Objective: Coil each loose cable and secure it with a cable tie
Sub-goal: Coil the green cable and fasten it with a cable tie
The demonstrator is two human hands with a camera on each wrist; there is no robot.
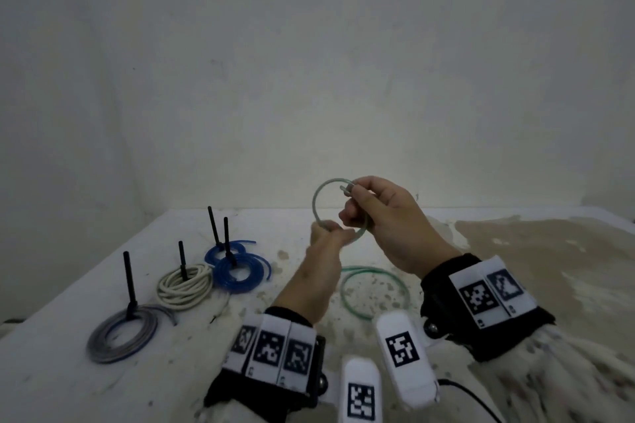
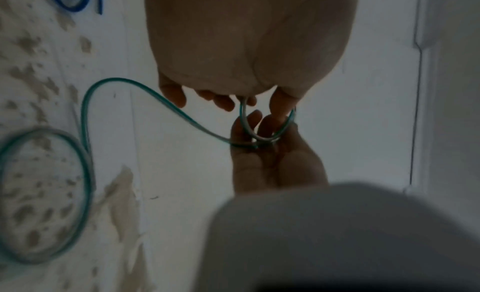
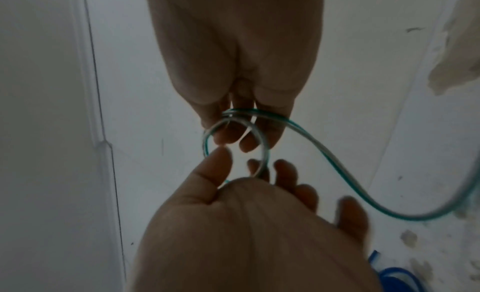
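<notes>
A thin green cable [image 1: 315, 203] forms a small loop in the air above the table. My right hand [image 1: 354, 206] pinches the top of the loop, where the cable's end sticks out. My left hand [image 1: 330, 228] holds the loop's lower side between thumb and fingers. In the right wrist view the right hand [image 3: 241, 132] holds several turns of the green cable [image 3: 324, 152], and the left hand [image 3: 239, 165] is below them. The left wrist view shows the cable [image 2: 85, 103] trailing from the left hand [image 2: 233, 103] and right hand [image 2: 259, 124] down to a loose ring on the table.
The cable's slack lies as a ring [image 1: 374, 288] on the table under my hands. At the left sit tied coils with upright black ties: a grey coil [image 1: 120, 333], a white coil [image 1: 185, 285] and two blue coils [image 1: 237, 271]. The worn table [image 1: 515, 251] meets a wall behind.
</notes>
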